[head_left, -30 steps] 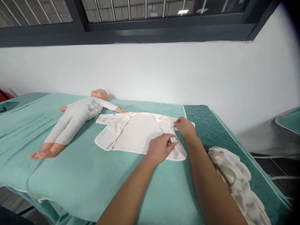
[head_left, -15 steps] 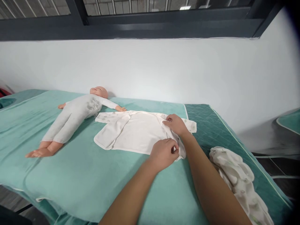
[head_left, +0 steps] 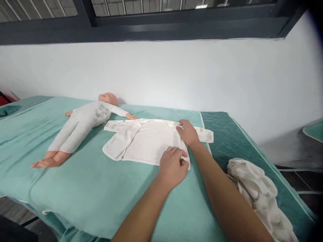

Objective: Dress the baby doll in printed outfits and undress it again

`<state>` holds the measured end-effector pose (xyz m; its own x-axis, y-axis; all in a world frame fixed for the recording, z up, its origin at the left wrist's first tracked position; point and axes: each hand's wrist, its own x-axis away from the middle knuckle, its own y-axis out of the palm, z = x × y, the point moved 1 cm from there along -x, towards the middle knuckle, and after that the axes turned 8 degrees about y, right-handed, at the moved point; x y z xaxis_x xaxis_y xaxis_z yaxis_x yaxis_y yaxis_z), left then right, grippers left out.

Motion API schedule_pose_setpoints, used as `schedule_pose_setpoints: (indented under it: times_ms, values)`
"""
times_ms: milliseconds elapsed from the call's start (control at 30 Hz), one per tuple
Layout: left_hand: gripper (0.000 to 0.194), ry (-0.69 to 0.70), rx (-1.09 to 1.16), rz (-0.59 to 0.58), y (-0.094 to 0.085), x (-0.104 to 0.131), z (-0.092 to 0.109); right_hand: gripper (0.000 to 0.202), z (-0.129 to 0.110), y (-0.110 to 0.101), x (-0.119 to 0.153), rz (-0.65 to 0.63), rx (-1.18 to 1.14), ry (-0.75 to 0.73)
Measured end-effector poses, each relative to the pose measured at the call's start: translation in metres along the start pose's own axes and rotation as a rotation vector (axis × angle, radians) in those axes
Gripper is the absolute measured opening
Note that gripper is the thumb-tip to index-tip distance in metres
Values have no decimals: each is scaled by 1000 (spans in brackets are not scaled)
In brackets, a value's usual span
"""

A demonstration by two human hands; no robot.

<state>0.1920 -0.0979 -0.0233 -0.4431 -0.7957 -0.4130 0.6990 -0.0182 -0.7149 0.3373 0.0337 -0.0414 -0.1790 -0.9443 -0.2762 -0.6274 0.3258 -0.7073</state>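
A white baby shirt (head_left: 151, 143) lies spread open on the green bed cover, its printed sleeves stretched out to both sides. My left hand (head_left: 174, 166) is closed in a pinch at the lower edge of its right front panel. Further up the same panel, near the neckline and right sleeve, my right hand (head_left: 188, 132) has its fingers bent on the cloth, thumb and forefinger gripping it. Part of the panel is hidden behind my hands. To the left, a baby doll (head_left: 87, 117) in a white body lies on its back, one hand close to the shirt's left sleeve.
A crumpled white printed cloth (head_left: 257, 188) lies to the right of my right forearm. The light green sheet (head_left: 83, 198) covers most of the bed, with a darker quilted cover (head_left: 222, 131) at the right. A white wall (head_left: 161, 74) rises behind, below a dark window frame (head_left: 176, 28).
My left hand has drawn the lower part of the shirt's right front panel inward to the left. My right hand has stayed near the neckline. The view has shifted slightly.
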Motion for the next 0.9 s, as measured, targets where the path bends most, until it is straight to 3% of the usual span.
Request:
schedule_pose_setpoints:
  times_ms: [167,333,433,567,667,900]
  values:
    - [11,15,-97,-69,0,10,5,31,-1,0,1,-13,35,-50]
    - [28,45,-178,-34,0,9,5,29,-4,2,2,-31,55,-72]
    - [20,104,-134,-26,0,7,5,28,-7,2,-1,-50,67,-53]
    - [3,152,-68,-114,1,6,4,28,-12,4,-14,-115,80,-21]
    - [8,130,-33,-140,3,7,2,22,-10,8,-26,-165,83,19]
    - [3,74,67,-112,3,3,1,23,0,13,-32,-89,41,104]
